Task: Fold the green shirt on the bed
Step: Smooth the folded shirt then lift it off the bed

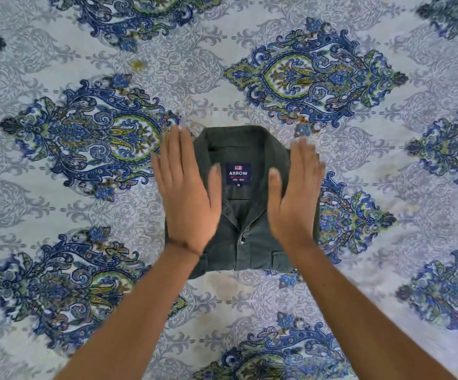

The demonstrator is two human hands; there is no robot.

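The dark green shirt [245, 239] lies on the bed as a compact rectangle, collar at the far end, a blue neck label showing inside and snap buttons down the front. My left hand [188, 193] rests flat on its left side, fingers straight and together, pointing away from me. My right hand [295, 196] lies flat on its right side in the same pose. Neither hand grips the cloth. Both hands look slightly blurred.
The bed sheet [112, 187] is pale with blue and green paisley medallions and spreads out on all sides of the shirt. A small yellowish spot [137, 64] marks the sheet at the far left.
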